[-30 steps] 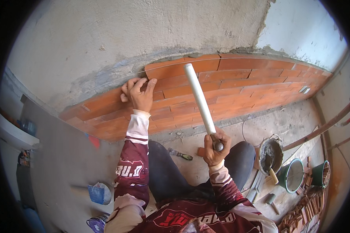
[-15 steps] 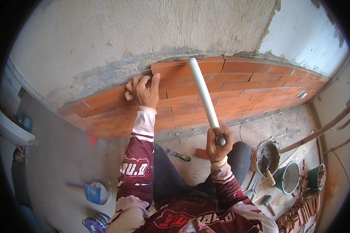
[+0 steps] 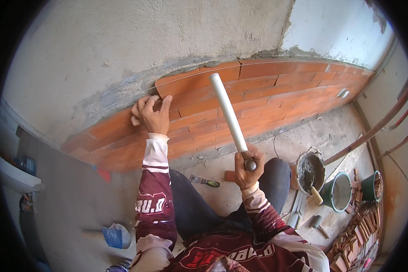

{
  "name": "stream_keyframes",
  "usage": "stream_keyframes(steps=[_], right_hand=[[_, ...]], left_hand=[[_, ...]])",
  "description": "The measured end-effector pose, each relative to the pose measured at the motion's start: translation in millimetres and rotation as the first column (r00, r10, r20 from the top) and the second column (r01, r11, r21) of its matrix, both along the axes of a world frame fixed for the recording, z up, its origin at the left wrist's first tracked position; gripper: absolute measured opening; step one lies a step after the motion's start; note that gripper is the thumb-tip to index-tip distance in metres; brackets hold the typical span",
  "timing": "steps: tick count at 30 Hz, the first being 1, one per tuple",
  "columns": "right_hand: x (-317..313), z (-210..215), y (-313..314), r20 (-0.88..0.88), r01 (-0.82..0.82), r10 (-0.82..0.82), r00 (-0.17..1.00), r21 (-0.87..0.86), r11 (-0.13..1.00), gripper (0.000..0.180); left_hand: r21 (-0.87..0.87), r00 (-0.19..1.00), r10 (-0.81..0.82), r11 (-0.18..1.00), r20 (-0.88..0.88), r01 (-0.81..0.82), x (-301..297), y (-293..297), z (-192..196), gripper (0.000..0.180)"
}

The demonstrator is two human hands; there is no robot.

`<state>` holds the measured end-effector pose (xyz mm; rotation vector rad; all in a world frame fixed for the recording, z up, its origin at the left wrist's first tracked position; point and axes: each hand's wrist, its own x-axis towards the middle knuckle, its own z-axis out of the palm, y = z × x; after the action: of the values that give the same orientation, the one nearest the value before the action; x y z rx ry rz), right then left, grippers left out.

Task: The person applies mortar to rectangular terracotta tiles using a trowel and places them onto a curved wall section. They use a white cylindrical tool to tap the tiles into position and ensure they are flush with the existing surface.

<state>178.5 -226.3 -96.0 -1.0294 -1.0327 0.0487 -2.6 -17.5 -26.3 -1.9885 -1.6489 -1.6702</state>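
Observation:
My left hand (image 3: 152,117) is raised to the brick-faced wall, its fingers bent and thumb apart. It is at the lower left corner of an orange brick tile (image 3: 197,78), the leftmost of the top course. Whether the fingertips press on that tile cannot be made out. A thin string (image 3: 265,63) stretches across the top course. My right hand (image 3: 249,167) is wrapped round the metal head of what looks like a hammer (image 3: 229,111). Its long white handle points up toward the wall, the end in front of the tile. Grey mortar (image 3: 186,69) shows along the tile's upper edge.
On the floor at right are a mortar bucket (image 3: 312,165) with a trowel (image 3: 314,192), a green-rimmed bucket (image 3: 337,192), a mallet (image 3: 319,224) and stacked tile pieces (image 3: 356,235). A scraper (image 3: 205,181) lies before my knees; a blue-marked container (image 3: 115,235) stands left.
The view has shifted, so wall and hands appear farther left. Against the tile, my left hand sits slightly lower, and the handle's end has dropped from the tile's upper edge.

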Motion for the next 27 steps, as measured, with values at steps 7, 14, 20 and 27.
stream_keyframes(steps=[7, 14, 20, 27], right_hand=[[1, -29, -4, -0.2, 0.016, -0.028, 0.979, -0.061, 0.998, 0.028], [0, -32, -4, -0.179, 0.027, -0.048, 0.983, -0.115, 0.993, 0.029], [-1, -31, -3, -0.191, -0.017, 0.001, 0.982, -0.082, 0.997, 0.032], [0, -28, -6, -0.143, -0.003, -0.013, 0.99, -0.111, 0.994, 0.028]], left_hand=[[0.022, 0.998, 0.05, 0.999, -0.034, -0.049, 3, 0, 0, 0.033], [0.05, 1.0, -0.004, 0.999, -0.002, 0.004, 1, 5, -3, 0.034], [0.039, 0.999, -0.005, 0.999, -0.033, 0.007, -1, 1, 0, 0.032], [0.035, 1.0, 0.0, 0.999, -0.031, 0.001, 0, -2, 3, 0.032]])
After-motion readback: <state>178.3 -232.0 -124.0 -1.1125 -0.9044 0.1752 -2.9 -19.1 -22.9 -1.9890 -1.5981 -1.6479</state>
